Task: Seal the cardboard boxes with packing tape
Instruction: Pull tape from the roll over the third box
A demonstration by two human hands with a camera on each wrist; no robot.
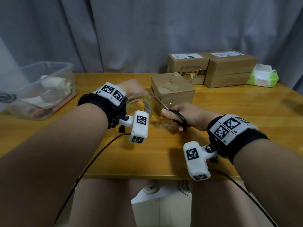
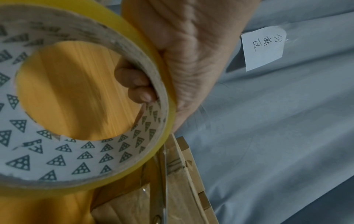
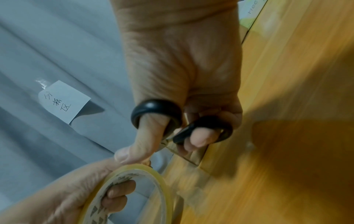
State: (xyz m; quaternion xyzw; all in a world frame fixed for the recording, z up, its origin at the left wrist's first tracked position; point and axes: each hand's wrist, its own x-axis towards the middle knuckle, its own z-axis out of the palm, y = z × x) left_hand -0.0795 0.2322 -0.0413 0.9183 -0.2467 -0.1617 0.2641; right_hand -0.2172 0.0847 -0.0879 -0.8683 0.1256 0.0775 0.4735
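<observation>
Clear plastic bin (image 1: 49, 76) at the surface's (image 1: 229, 112) far-left edge holds pale cloths. Mid-surface, our left hand (image 1: 136, 90) grips the tape roll (image 1: 141, 104) beside the small cardboard box (image 1: 172, 90); our right hand (image 1: 185, 115) holds black-handled scissors (image 1: 177, 117). Wrist views alone show a handwritten note (image 2: 262, 48).

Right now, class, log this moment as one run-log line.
left hand: grips tape roll | right hand: holds scissors, blades at tape beside small box | stage: cutting tape

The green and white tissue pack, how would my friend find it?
Look along the wooden table to its far right corner. Beside the stacked brown cardboard boxes sits the soft green and white tissue pack, the only green thing there.
</observation>
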